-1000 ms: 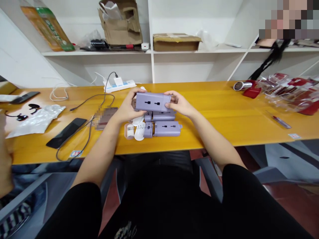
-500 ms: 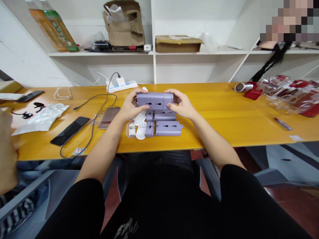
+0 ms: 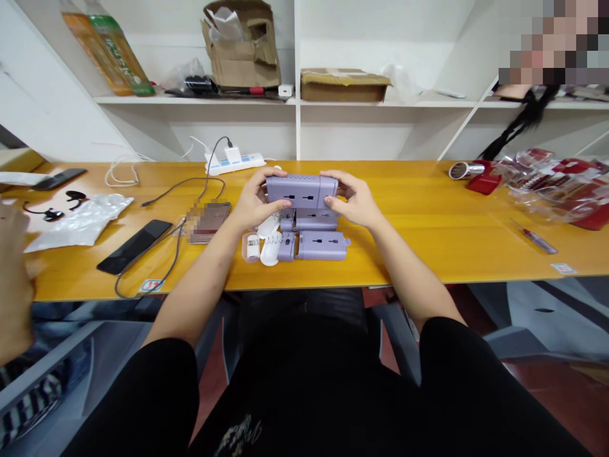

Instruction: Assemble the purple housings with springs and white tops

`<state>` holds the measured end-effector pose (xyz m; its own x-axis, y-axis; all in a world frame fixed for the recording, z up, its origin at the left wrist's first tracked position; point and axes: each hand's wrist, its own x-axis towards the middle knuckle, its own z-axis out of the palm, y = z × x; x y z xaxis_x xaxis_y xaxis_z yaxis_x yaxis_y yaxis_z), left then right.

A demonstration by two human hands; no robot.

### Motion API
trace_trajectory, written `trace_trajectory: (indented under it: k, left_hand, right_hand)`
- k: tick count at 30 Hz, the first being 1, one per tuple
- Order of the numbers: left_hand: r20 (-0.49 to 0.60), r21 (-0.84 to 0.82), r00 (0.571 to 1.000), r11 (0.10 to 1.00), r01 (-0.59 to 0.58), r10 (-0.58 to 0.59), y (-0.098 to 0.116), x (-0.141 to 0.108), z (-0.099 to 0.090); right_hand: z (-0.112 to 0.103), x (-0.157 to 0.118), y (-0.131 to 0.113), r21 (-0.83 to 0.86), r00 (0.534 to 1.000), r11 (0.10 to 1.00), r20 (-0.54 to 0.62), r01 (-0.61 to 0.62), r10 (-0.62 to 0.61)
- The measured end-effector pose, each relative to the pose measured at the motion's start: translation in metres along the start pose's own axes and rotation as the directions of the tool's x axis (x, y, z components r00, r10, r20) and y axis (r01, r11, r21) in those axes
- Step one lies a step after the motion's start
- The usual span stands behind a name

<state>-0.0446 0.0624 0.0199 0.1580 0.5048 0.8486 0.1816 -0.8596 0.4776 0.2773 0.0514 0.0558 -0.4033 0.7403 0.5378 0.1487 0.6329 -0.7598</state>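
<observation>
Between both hands, above the table, I hold a purple plastic case (image 3: 295, 188) with two dark plug-shaped marks on its front. My left hand (image 3: 259, 202) closes on its left end, thumb in front and fingers behind. My right hand (image 3: 349, 198) grips the right end the same way. Below it on the table lie two similar purple cases, a nearer one (image 3: 322, 245) and another (image 3: 316, 220) partly hidden behind the held one. At their left ends are smaller purple pieces (image 3: 287, 246), white oval parts with coiled springs (image 3: 270, 249) and a small white cylinder (image 3: 253, 248).
Left on the table are a black phone (image 3: 134, 246), a grey cable (image 3: 177, 254), a brown flat object (image 3: 212, 222) and a plastic bag (image 3: 85, 222). A power strip (image 3: 235, 164) stands behind. A screwdriver (image 3: 539, 241) and red wrapped items (image 3: 556, 184) lie right. A co-worker's arm (image 3: 14, 285) shows far left.
The held case and both hands have shifted slightly to the right, grip unchanged. The camera view has moved a little. The cases on the table stay in place.
</observation>
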Motion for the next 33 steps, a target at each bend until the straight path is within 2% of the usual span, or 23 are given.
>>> trace_trajectory:
  k: [11,18,22,29,33]
  left_hand:
    - [0.013,-0.006,1.0,1.0,-0.012,0.012,0.0,-0.002,0.0]
    - [0.02,-0.025,1.0,0.999,0.024,-0.024,0.005,0.0,0.002]
    - [0.021,-0.022,1.0,1.0,0.022,-0.022,0.005,-0.001,0.003]
    - [-0.01,-0.046,1.0,0.999,0.009,-0.009,-0.01,0.0,-0.001]
    - [-0.011,-0.083,1.0,0.996,0.027,-0.028,-0.015,0.003,0.004]
  right_hand:
    - [-0.003,-0.004,0.005,0.024,0.999,0.999,0.008,-0.031,0.031]
    - [-0.006,-0.005,0.004,0.0,1.0,1.0,-0.011,0.024,-0.024]
    - [-0.007,-0.007,0.004,-0.016,1.0,1.0,-0.009,0.017,-0.017]
    - [-0.014,-0.004,0.006,-0.003,0.998,1.0,-0.063,-0.025,0.025]
    - [-0.015,0.001,0.011,0.029,0.999,0.999,-0.044,-0.024,0.026]
